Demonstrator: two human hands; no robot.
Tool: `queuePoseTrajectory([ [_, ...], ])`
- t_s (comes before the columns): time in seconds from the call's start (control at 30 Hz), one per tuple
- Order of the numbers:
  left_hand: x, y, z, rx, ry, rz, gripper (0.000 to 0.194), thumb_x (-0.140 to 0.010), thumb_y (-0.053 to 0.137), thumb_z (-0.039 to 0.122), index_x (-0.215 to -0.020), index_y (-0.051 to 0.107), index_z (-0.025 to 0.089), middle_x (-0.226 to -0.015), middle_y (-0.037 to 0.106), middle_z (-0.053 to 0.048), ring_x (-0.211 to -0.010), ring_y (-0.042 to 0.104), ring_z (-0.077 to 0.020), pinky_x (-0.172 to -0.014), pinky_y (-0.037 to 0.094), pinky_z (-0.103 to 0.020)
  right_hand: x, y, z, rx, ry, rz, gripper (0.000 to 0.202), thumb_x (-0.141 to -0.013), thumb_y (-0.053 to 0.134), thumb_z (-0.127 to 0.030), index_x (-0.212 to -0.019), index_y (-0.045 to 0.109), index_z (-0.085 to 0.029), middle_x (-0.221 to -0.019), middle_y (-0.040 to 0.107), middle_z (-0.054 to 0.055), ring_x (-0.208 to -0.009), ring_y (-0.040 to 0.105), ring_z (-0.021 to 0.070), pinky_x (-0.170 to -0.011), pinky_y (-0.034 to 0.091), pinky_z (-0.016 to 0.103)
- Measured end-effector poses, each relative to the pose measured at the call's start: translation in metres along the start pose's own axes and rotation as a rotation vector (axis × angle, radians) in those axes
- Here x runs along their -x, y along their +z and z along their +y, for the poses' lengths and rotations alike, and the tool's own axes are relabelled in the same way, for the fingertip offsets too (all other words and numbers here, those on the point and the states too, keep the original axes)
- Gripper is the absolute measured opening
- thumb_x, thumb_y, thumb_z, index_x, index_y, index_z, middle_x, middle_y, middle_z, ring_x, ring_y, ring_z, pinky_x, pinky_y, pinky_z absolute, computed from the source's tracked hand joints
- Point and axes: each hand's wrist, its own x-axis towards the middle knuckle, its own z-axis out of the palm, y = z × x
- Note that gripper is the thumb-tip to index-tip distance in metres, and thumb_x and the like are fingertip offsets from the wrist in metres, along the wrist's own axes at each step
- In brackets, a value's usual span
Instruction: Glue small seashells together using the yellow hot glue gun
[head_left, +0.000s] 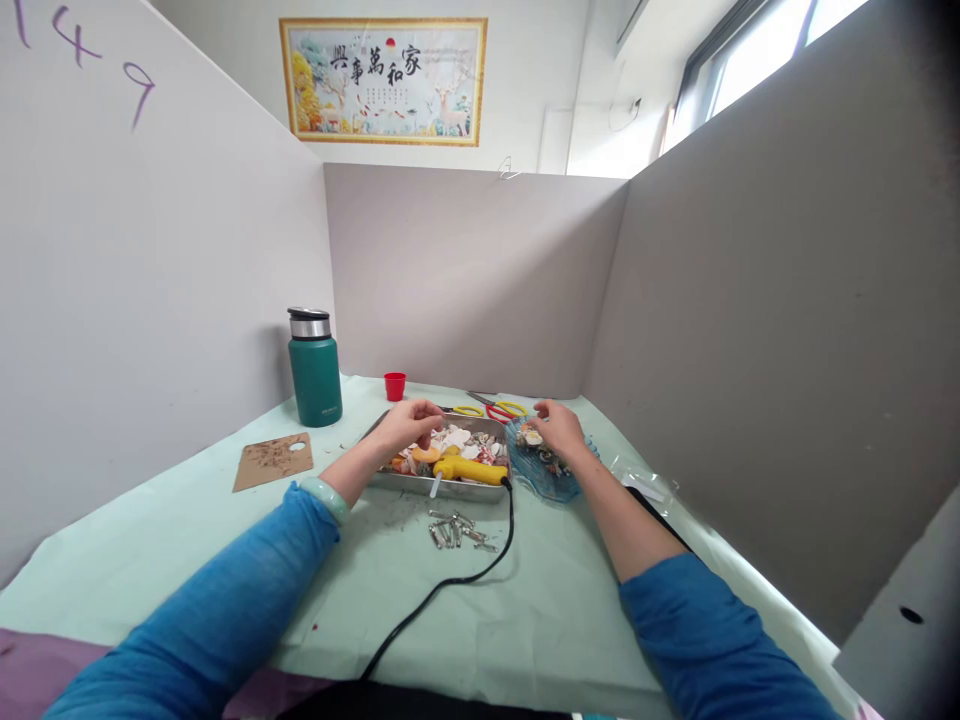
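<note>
Right hand [559, 430] bends over the blue dish [546, 488], left hand [409, 425] over the metal tray [469, 490]; whether their fingertips meet, I cannot tell. Across the tray's near side, the yellow glue gun [480, 471] lies sideways, cord end right. Left panel [150, 260] reads "149".

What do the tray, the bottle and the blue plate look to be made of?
Tray: likely bare metal, greyish shine. Bottle: probably painted metal, green body, silvery neck band. Blue plate: glass or plastic, see-through and ridged; can't tell which.
</note>
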Motion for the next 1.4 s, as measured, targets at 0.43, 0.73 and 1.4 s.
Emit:
queuePoseTrajectory([
  [0.43,0.002,-0.007,0.009,0.021,-0.084,0.170,0.012,-0.071,0.068,0.018,-0.075,0.059,0.012,-0.051,0.055,0.004,-0.037,0.048,-0.0067,-0.040,0.038,-0.020,0.004,-0.017,-0.013,0.049,-0.075,-0.152,0.016,-0.076,0.059,-0.024,-0.085,0.072,-0.021,-0.090,0.072,0.005,-0.086,0.064,0.0195,-0.069,0.041,0.025],
  [0.73,0.003,-0.007,0.010,-0.029,-0.069,0.132,0.011,-0.073,0.067,0.019,-0.074,0.058,0.013,-0.045,0.052,0.005,-0.037,0.050,-0.0081,-0.041,0.035,-0.019,0.017,-0.016,-0.018,0.231,-0.104,-0.408,0.006,-0.067,0.068,-0.026,-0.072,0.070,-0.022,-0.065,0.066,0.003,-0.061,0.061,0.0169,-0.058,0.041,0.025],
  [1.4,0.000,-0.011,0.006,-0.005,-0.065,0.144,0.015,-0.069,0.071,0.022,-0.074,0.059,0.013,-0.054,0.056,0.003,-0.038,0.049,-0.0067,-0.041,0.038,-0.019,0.006,-0.006,-0.007,0.050,-0.085,-0.149,0.016,-0.076,0.060,-0.021,-0.084,0.074,-0.022,-0.093,0.072,0.006,-0.089,0.063,0.0213,-0.071,0.042,0.026],
])
